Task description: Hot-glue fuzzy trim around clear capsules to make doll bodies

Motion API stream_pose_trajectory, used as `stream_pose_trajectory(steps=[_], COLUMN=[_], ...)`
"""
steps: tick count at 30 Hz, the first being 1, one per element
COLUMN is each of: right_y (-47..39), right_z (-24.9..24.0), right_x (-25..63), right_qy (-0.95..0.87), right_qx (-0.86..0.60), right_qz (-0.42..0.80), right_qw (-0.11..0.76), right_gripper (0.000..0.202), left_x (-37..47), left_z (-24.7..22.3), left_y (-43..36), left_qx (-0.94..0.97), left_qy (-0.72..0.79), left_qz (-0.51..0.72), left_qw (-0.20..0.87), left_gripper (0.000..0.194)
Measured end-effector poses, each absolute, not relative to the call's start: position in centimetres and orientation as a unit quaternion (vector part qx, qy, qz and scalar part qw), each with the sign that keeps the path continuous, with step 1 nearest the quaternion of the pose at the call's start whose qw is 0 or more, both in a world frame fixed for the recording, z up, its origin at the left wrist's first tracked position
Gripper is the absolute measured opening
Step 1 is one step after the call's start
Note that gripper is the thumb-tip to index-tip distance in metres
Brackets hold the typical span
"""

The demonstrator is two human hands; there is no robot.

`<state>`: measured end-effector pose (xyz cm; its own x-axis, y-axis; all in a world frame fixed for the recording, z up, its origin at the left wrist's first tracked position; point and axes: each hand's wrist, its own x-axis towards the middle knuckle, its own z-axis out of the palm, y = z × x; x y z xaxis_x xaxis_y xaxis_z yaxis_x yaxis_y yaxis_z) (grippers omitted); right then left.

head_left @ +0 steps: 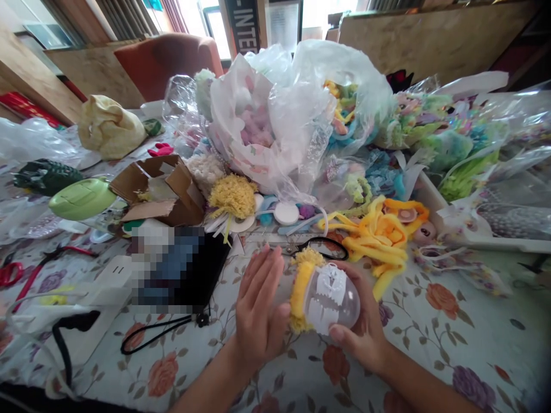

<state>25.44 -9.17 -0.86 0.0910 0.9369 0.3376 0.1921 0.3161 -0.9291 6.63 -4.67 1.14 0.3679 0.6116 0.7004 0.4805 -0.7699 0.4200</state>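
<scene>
My right hand [361, 327] grips a clear plastic ball [348, 307] from its right side, thumb below and fingers behind. White lace pieces show on or through the clear wall. Yellow fluffy trim [301, 295] runs round the ball's left end, with curly yellow yarn at its edge. Just left of that trim is my left hand [262, 307], its fingers stretched out and the palm toward the ball; whether it touches the yarn I cannot tell. Black-handled scissors [322, 248] lie behind the ball. A tangle of yellow-orange fluffy cord [376, 232] rests to the right.
On the flowered tablecloth [163, 373] stand an opened cardboard box [166, 195], a yellow curly bundle [232, 195] and a black device [210, 258] with a strap. Bulging plastic bags [297, 115] fill the back. A white power strip [99, 298] and red-handled pliers [37, 275] lie left.
</scene>
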Motion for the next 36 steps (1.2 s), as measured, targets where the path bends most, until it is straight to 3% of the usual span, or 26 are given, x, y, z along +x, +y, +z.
stream_pose_trajectory(steps=[4,7,11,17,23,26,30,36], right_y=[-9.0,-8.9,-8.8,-8.4,-8.0,-8.2,-8.6,-8.7], right_z=[-0.9,-0.9,-0.9,-0.6,-2.1,-2.5,-2.3,-1.6], right_x=[25.4,25.5,25.5,25.2,25.9,26.0,25.8,25.7], right_qy=[-0.583,-0.568,-0.549,-0.53,-0.477,-0.478,-0.485,-0.522], right_qx=[-0.485,-0.493,-0.49,-0.463,-0.46,-0.456,-0.446,-0.45], right_qz=[0.334,0.336,0.368,0.449,0.479,0.475,0.464,0.437], right_qw=[0.56,0.567,0.568,0.55,0.576,0.582,0.593,0.578], right_gripper=[0.068,0.064,0.062,0.059,0.053,0.052,0.053,0.051], left_x=[7.0,7.1,6.9,7.4,7.2,7.0,7.4,7.7], left_z=[0.9,0.5,0.5,0.7,0.3,0.3,0.3,0.1], left_y=[-4.4,-4.0,-3.9,-4.1,-4.0,-4.3,-4.7,-4.8], left_qx=[0.886,0.872,0.807,0.872,0.747,0.721,0.795,0.811], left_qy=[0.239,0.295,0.377,0.248,0.4,0.417,0.305,0.309], left_qz=[0.394,0.373,0.435,0.393,0.455,0.501,0.504,0.454], left_qw=[0.057,0.114,0.135,0.152,0.275,0.235,0.143,0.202], left_gripper=[0.057,0.053,0.049,0.055,0.037,0.035,0.045,0.047])
